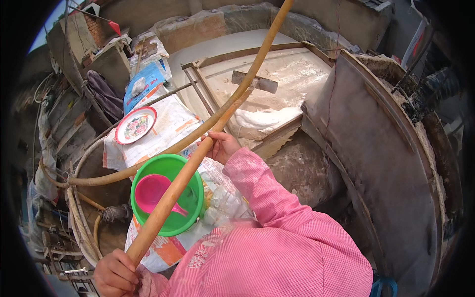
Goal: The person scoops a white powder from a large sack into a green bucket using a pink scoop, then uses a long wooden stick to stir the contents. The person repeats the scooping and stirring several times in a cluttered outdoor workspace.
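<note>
A wooden-handled scraper runs diagonally across the head view. Its smooth wooden handle [169, 200] has its near end in the fist of my left hand [117, 274], at the lower left. Farther up the shaft, my right hand [222, 145] grips it, with thumb and fingers around the wood. At the far end, the flat scraper blade [265, 83] rests over a wooden-framed shallow trough [289, 67] coated in pale, wet material. A white heap [269, 118] lies along the trough's near side, below the blade. A ribbed yellow hose [178, 146] passes over or beside the shaft and hides part of it.
Below the handle stands a green bucket [200, 202] with a pink dipper [150, 191] inside. A floral enamel plate [136, 125] lies on white woven sacks [167, 115]. To the right rises a large curved grey tank wall [374, 148]. A spanner [75, 270] lies lower left.
</note>
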Available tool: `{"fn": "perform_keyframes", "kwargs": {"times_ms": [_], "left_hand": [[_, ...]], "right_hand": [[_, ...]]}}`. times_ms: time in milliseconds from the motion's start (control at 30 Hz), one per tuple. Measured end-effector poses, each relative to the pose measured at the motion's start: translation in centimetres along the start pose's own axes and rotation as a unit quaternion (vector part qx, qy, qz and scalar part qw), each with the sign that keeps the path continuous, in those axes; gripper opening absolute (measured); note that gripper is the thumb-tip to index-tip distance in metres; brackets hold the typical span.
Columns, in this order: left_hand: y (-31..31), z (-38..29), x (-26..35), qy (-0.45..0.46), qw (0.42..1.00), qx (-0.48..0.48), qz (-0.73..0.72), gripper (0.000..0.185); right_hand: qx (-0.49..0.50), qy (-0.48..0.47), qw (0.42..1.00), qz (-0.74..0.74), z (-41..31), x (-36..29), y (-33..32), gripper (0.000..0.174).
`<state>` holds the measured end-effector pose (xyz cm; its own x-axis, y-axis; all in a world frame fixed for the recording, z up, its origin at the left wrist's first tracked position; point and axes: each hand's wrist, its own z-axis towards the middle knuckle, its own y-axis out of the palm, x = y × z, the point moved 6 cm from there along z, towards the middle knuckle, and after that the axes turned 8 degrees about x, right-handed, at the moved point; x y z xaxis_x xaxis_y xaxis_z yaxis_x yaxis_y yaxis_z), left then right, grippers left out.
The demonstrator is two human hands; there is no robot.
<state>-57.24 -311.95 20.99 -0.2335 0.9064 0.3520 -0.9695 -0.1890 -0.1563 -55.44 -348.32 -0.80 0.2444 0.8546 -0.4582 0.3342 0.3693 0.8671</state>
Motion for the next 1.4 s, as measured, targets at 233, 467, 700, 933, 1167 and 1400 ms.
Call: {"fn": "perform_keyframes", "kwargs": {"times_ms": [233, 467, 700, 933, 1167, 1400], "left_hand": [[5.2, 2.8, -10.8, -0.094, 0.979, 0.166, 0.072, 0.026], [7.2, 8.2, -11.8, -0.104, 0.972, 0.186, 0.1, 0.026], [14.1, 18.8, -14.5, -0.078, 0.982, 0.008, 0.169, 0.034], [27.6, 16.1, -17.2, -0.069, 0.969, -0.189, 0.146, 0.067], [30.8, 0.1, -33.7, -0.698, 0.69, -0.06, -0.18, 0.077], [38.9, -9.4, -43.8, -0.81, 0.425, 0.145, -0.378, 0.07]], "right_hand": [[0.184, -0.044, 0.943, -0.274, -5.0, -3.1, -4.1, 0.037], [0.121, -0.439, 0.697, -0.554, -18.6, -5.1, 6.5, 0.067], [0.201, -0.532, 0.624, -0.536, -25.4, -7.1, 11.1, 0.069], [0.292, -0.593, 0.685, -0.306, -36.5, -15.5, 3.7, 0.034], [0.371, -0.426, 0.728, -0.389, -46.9, -10.0, -4.3, 0.042], [0.387, -0.551, 0.635, -0.378, -54.6, -7.3, -8.0, 0.068]]}}
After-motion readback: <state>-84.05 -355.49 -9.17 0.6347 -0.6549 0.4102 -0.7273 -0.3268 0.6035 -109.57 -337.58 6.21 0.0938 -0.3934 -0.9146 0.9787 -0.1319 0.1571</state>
